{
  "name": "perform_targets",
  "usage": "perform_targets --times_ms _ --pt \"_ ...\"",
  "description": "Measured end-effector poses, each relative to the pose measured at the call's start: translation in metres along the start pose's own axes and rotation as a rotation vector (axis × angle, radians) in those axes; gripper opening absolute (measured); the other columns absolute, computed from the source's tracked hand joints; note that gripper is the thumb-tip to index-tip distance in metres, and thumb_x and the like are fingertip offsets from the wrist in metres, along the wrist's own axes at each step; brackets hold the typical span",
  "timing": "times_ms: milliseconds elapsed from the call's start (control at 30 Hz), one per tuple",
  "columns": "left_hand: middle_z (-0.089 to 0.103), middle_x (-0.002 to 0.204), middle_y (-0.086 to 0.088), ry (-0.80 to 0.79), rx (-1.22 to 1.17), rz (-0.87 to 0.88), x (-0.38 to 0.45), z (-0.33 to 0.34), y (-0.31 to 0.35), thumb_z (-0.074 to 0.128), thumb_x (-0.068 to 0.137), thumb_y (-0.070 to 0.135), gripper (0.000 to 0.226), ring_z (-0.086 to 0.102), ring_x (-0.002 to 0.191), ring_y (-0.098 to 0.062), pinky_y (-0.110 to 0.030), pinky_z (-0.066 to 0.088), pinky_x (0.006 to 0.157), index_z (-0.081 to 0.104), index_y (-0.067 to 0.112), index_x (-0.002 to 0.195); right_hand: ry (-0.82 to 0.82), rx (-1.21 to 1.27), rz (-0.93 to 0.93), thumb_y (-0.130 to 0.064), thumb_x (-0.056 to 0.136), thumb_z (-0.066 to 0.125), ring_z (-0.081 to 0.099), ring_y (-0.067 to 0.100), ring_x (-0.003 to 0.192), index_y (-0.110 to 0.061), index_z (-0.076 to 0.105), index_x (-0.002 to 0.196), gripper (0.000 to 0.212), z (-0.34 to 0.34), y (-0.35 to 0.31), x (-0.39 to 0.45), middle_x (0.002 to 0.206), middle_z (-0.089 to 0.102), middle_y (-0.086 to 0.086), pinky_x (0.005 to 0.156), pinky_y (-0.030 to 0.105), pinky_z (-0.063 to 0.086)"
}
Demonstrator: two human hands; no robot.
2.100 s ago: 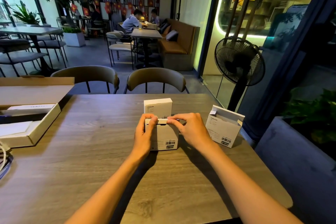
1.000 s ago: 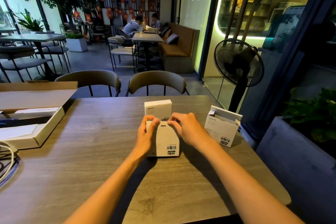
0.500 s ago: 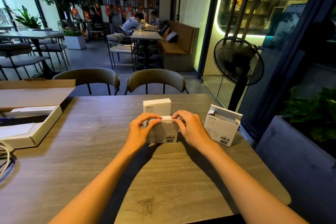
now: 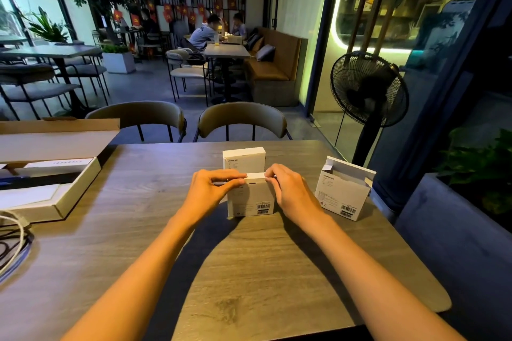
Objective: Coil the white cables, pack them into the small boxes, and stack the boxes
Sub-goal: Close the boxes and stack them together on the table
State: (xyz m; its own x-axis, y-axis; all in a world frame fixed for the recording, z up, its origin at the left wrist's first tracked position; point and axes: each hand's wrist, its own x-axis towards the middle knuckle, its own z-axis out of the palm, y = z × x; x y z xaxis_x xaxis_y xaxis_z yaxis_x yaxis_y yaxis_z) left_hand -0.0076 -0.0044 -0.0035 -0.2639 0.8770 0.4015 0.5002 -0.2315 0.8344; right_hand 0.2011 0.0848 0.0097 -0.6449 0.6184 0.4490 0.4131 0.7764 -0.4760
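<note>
A small white box stands upright on the wooden table in front of me, barcodes on its near face. My left hand pinches its top left edge, and my right hand grips its top right edge, fingers curled over the closed lid. Just behind it stands a second closed white box. To the right, a third white box stands with its top flap open. White cable lies at the table's left edge, partly cut off.
A large flat cardboard box with its lid raised lies at the left of the table. Two chairs stand at the far side. A black standing fan is to the right, beyond the table's edge.
The box lay tilted back toward me a second ago; both hands have since stood it upright and pressed its top flap closed. The other boxes have not moved.
</note>
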Motion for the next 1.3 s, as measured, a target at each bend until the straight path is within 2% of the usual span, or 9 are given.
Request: perform_targets --times_ms 267,500,600,767,867,1033,1100,1200,1300 --pt "0.067 0.106 0.028 -0.038 0.070 0.107 -0.001 -0.004 0.001 0.072 0.085 0.030 0.025 0.060 0.107 0.015 -0.012 0.055 0.082 0.072 0.035 0.109 0.024 0.026 -0.009 -0.021 0.104 0.052 0.062 0.015 0.103 -0.013 0.060 0.107 0.012 -0.001 0.003 0.000 0.112 0.064 0.002 0.075 0.030 0.061" --pt "0.068 0.121 0.004 0.012 0.211 0.281 -0.001 0.001 -0.019 0.075 0.080 0.040 0.034 0.061 0.116 -0.007 -0.032 0.059 0.090 0.077 0.023 0.110 0.038 0.119 -0.004 -0.028 0.100 0.060 0.060 0.008 0.104 -0.016 0.063 0.109 0.015 -0.001 0.007 -0.005 0.113 0.063 -0.003 0.077 0.021 0.058" --pt "0.063 0.128 0.002 0.082 0.301 0.317 0.003 0.005 -0.019 0.069 0.082 0.051 0.034 0.054 0.119 -0.016 -0.041 0.056 0.091 0.078 0.027 0.104 0.034 0.102 -0.024 -0.025 0.094 0.070 0.061 0.007 0.103 -0.017 0.062 0.111 0.020 0.001 0.009 -0.007 0.113 0.063 -0.004 0.082 0.023 0.058" --pt "0.047 0.145 0.001 0.136 0.337 0.271 0.001 0.009 -0.017 0.073 0.078 0.053 0.033 0.036 0.133 -0.015 -0.040 0.041 0.102 0.074 0.031 0.103 0.038 0.100 -0.019 -0.012 0.094 0.068 0.059 0.003 0.106 -0.017 0.061 0.111 0.019 0.006 0.011 -0.005 0.116 0.060 -0.006 0.087 0.024 0.056" --pt "0.031 0.158 0.002 0.156 0.393 0.248 0.001 0.008 -0.021 0.077 0.075 0.056 0.055 0.022 0.144 -0.013 -0.042 0.025 0.109 0.060 0.035 0.123 0.055 0.114 -0.020 -0.011 0.095 0.067 0.061 0.007 0.106 -0.015 0.062 0.110 0.016 0.010 0.013 -0.002 0.115 0.061 -0.004 0.087 0.024 0.056" --pt "0.009 0.167 0.001 0.082 0.163 -0.084 0.003 0.001 -0.038 0.088 0.061 0.058 0.129 0.018 0.151 -0.028 -0.058 0.021 0.117 0.002 0.042 0.156 0.187 0.212 0.024 -0.006 0.089 0.073 0.056 0.006 0.115 -0.010 0.064 0.116 0.029 0.023 0.016 0.008 0.130 0.059 0.001 0.090 0.012 0.053" --pt "0.009 0.168 -0.004 0.004 0.178 -0.137 0.006 0.003 -0.038 0.089 0.065 0.048 0.135 0.017 0.152 -0.029 -0.060 0.019 0.119 -0.009 0.037 0.157 0.187 0.229 0.056 -0.004 0.089 0.073 0.053 0.007 0.122 -0.011 0.063 0.117 0.031 0.029 0.017 0.013 0.138 0.054 0.000 0.091 0.014 0.054" --pt "0.016 0.166 -0.009 -0.083 0.113 -0.237 0.010 0.009 -0.044 0.085 0.076 0.036 0.131 0.017 0.151 -0.031 -0.057 0.018 0.120 -0.019 0.031 0.156 0.168 0.210 0.086 -0.002 0.090 0.071 0.046 0.008 0.129 -0.012 0.060 0.118 0.032 0.037 0.020 0.020 0.147 0.047 0.001 0.086 -0.002 0.043" --pt "0.016 0.166 -0.005 -0.090 0.146 -0.293 0.007 0.017 -0.062 0.079 0.062 0.070 0.141 0.012 0.152 -0.035 -0.064 0.016 0.120 -0.026 0.040 0.152 0.158 0.173 0.109 -0.004 0.091 0.070 0.049 0.014 0.134 -0.014 0.059 0.122 0.035 0.042 0.023 0.026 0.151 0.044 0.001 0.090 0.002 0.044"
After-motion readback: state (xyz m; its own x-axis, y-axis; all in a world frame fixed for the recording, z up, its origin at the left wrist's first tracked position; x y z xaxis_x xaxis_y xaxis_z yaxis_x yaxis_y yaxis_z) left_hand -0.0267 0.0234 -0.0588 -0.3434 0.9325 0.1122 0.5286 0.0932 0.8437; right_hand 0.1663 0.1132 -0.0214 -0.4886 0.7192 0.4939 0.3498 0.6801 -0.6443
